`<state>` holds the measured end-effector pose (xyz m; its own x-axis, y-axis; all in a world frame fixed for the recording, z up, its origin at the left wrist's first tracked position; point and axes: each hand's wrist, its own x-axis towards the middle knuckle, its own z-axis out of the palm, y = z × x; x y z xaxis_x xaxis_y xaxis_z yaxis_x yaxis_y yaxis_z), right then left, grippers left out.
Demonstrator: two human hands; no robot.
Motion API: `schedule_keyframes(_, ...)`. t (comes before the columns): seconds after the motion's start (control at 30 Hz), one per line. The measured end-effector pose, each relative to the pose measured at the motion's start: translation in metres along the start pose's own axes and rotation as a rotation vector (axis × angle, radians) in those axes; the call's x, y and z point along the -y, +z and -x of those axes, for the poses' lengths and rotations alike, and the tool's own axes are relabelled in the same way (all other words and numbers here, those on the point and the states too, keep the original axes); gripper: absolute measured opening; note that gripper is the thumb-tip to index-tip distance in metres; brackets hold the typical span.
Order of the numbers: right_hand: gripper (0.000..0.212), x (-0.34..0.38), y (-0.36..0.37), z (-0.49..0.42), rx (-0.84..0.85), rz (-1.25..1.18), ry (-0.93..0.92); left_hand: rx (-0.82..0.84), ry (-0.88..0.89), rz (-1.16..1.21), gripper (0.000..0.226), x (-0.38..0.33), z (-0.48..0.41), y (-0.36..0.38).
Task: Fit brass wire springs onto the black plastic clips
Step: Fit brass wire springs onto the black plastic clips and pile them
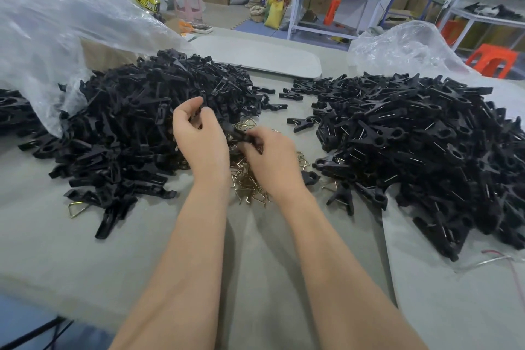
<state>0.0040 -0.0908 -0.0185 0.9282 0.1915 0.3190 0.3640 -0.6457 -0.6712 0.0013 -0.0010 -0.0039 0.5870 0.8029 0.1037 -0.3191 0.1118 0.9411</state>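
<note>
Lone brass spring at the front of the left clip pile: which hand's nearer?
Left. The left hand sits beyond and right of the lone spring; the right hand is farther right still, holding a black clip over the loose springs.

two hands [203, 145] [272, 162], two clip piles [127, 128] [420, 145], one spring heap [250, 182]

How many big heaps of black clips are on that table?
2: the left heap and the right heap; more clips may hide under the clear plastic bag.

Left clip heap [136, 128], right clip heap [426, 150], springs [250, 183] between, all on table [85, 258]
</note>
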Motion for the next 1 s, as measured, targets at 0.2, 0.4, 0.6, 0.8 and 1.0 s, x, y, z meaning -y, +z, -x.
schedule_keyframes(0.2, 0.011, -0.013, -0.035, 0.0, -0.013, -0.518, 0.149, 0.552, 0.018, -0.165, 0.009, 0.006, 0.012, 0.004)
schedule_keyframes(0.4, 0.028, -0.015, -0.033, 0.007, 0.045, -0.471, 0.229, 0.627, 0.044, -0.266, 0.003, 0.012, 0.013, 0.006)
schedule_keyframes(0.6, 0.02, -0.015, -0.031, 0.008, 0.017, -0.451, 0.246, 0.454, -0.145, -0.113, 0.003, 0.009, 0.013, 0.006)
schedule_keyframes(0.8, 0.008, -0.015, -0.02, 0.005, 0.051, -0.708, 0.274, 0.278, -0.107, -0.114, 0.011, 0.008, 0.008, 0.005)
schedule_keyframes(1.0, 0.033, -0.01, -0.007, 0.009, 0.06, -0.21, 0.008, 0.127, -0.009, -0.057, 0.011, 0.005, 0.005, 0.002)
